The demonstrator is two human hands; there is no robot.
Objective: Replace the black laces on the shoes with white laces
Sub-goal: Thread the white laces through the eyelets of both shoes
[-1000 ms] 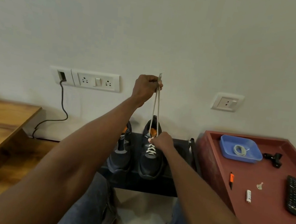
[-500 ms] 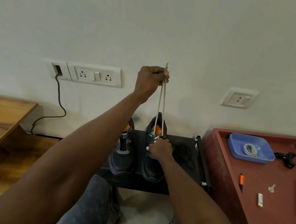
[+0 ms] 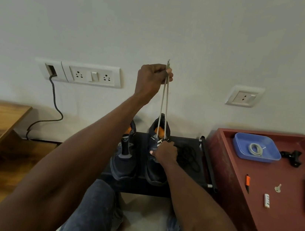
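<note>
your left hand has its fingers curled tight round both ends of the white lace, pinching them together up in front of the wall, so the two strands run taut and nearly side by side down to the shoe. that lift looks meant to even out the ends and draw slack through the eyelets. your right hand sits on the tongue area of the right-hand shoe, fingers curled and pressing at the top crossings; whether it pinches the lace itself or only steadies the shoe, i cannot tell. holding it down gives the pull something to work against.

that shoe stands on the dark bench, toe toward you. just beside it at nine o'clock stands the other shoe, with no lace visible in it, so by my reckoning you are roughly halfway. at three o'clock from the laced shoe a dark tangle, probably a removed black lace, lies on the bench.

further out at three o'clock, the red table carries a blue tray with a coiled second white lace, ready for the bare shoe.
</note>
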